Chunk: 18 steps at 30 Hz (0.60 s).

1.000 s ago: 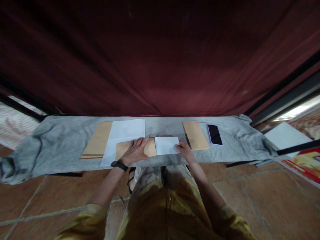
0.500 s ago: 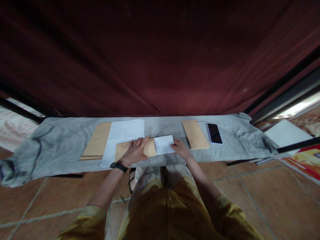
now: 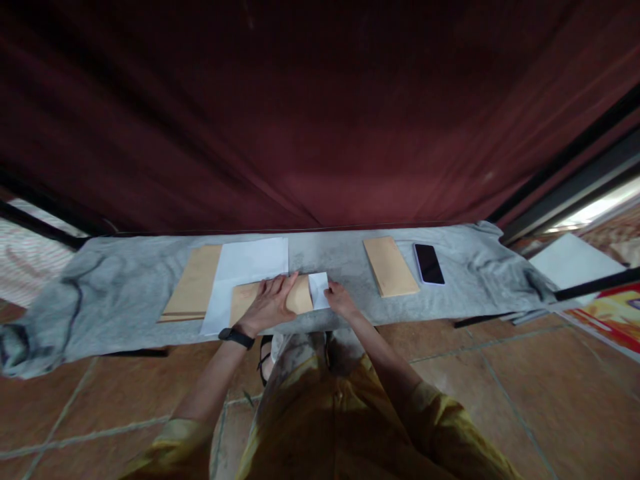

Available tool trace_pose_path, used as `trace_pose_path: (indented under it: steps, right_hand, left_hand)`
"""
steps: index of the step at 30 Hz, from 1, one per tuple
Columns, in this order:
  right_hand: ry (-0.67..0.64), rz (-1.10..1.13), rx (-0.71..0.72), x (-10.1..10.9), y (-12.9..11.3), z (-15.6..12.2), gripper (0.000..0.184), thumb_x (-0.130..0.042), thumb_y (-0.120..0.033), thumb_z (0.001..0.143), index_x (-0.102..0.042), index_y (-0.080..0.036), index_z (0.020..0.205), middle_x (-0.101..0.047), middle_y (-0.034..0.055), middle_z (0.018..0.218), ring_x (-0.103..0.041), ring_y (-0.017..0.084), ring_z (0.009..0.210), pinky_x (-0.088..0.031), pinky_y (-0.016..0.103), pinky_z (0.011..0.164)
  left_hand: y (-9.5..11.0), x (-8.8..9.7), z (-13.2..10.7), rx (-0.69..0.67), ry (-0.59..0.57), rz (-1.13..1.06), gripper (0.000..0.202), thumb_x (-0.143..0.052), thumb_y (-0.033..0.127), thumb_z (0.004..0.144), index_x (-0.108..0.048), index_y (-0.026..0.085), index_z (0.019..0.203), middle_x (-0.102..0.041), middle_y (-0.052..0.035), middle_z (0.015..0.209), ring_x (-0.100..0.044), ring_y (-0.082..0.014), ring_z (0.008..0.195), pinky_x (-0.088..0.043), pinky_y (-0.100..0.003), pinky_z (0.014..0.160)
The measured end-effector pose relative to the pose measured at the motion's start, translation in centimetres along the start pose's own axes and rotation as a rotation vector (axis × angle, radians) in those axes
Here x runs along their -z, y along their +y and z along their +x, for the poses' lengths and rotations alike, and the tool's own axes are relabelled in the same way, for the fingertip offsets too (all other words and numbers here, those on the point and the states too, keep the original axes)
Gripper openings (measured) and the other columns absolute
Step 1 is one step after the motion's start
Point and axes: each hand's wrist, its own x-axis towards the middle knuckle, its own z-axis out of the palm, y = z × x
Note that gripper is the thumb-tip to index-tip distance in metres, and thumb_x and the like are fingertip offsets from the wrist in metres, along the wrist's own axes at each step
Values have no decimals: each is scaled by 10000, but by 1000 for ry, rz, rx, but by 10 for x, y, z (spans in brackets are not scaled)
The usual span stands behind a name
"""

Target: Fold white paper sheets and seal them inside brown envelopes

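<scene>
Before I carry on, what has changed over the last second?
The right hand moved left, sliding the white rectangular paper further into the flat brown paper envelope; less white shows. Nothing was let go. The left hand stayed on the envelope, and the black-screened rectangular phone stayed put.

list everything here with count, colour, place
large sheets: count unclear, white, left
middle envelope: one, brown, overlapping those sheets
small paper: one, white, at that envelope's right end
left envelopes: at least two, brown, left of sheets
right envelopes: count unclear, brown, right
phone: one, dark-screened, farther right
cloth: one, grey, beneath these
curtain: one, dark red, behind
bars: several, black, both sides
poster: one, red-yellow, far right
panel: one, white, far right
floor tiles: several, orange-brown, below
wristband: one, black, left wrist
sleeves: two, yellow, bottom
left hand: one, on middle envelope
right hand: one, at small paper
</scene>
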Motion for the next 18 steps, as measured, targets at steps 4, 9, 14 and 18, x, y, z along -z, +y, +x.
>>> trace_pose_path:
  steps: [4,9,14,18]
  right_hand:
    - [93,147,-37,8,5,-11,213,-513,-150,834,-615,-213,1009,-719,25,943,-668,161,821,-496,257,733]
    - [169,251,-57,26,17,-26,138,-557,-327,836,-593,-203,789,-647,-1,727,-623,162,707,-486,263,685]
    - [185,257,-88,30,21,-36,173,-573,-327,827,-653,-198,746,-667,-2,710,-617,153,678,-477,247,661]
    - [167,221,-107,27,20,-39,175,-585,-259,831,-707,-197,721,-684,1,727,-636,147,722,-471,227,703]
  left_hand:
    - [11,7,-1,-38,53,18,1137,-750,379,714,-72,231,1614,-420,-172,1511,-346,-362,1439,-197,-531,1200]
    - [33,9,10,-85,62,-5,1136,-741,402,734,-46,224,1614,-400,-180,1529,-334,-363,1451,-174,-559,1208]
    - [51,-1,22,-118,25,-30,1102,-722,415,770,-36,232,1613,-375,-185,1558,-309,-359,1476,-153,-574,1211]
    - [55,-7,25,-135,-5,-41,1086,-712,397,779,-35,231,1612,-369,-189,1563,-312,-362,1477,-155,-589,1206]
